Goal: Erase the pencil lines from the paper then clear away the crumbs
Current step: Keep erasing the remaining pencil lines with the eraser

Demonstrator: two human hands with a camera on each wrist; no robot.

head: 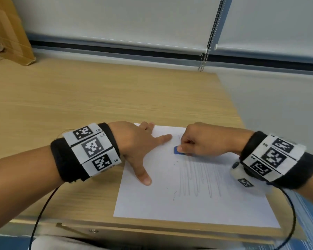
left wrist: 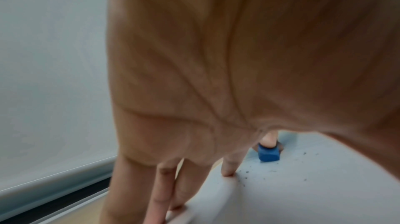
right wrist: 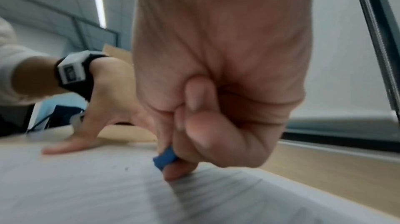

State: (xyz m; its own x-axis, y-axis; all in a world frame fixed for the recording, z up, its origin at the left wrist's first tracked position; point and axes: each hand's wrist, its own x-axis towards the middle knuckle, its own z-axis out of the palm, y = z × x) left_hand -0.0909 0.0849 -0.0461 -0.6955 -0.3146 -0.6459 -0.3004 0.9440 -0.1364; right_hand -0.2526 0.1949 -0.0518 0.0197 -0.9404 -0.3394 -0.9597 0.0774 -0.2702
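Note:
A white sheet of paper (head: 170,201) lies on the wooden desk (head: 98,98) near its front right corner. Faint pencil lines (head: 199,179) run down its right half, and dark crumbs (head: 174,194) are scattered to their left. My left hand (head: 143,147) presses flat on the sheet's upper left part with fingers spread. My right hand (head: 193,143) pinches a small blue eraser (head: 178,151) against the paper near its top, just above the lines. The left wrist view shows the eraser (left wrist: 268,154) and crumbs (left wrist: 272,174) beyond my fingers. In the right wrist view the eraser (right wrist: 165,158) sits between thumb and fingers.
A cardboard piece (head: 9,31) leans at the desk's back left. Roller blinds with a bead chain (head: 209,42) hang behind the desk. The desk's right edge (head: 231,105) runs close to the paper. Black cables (head: 42,212) trail from both wristbands over the front edge.

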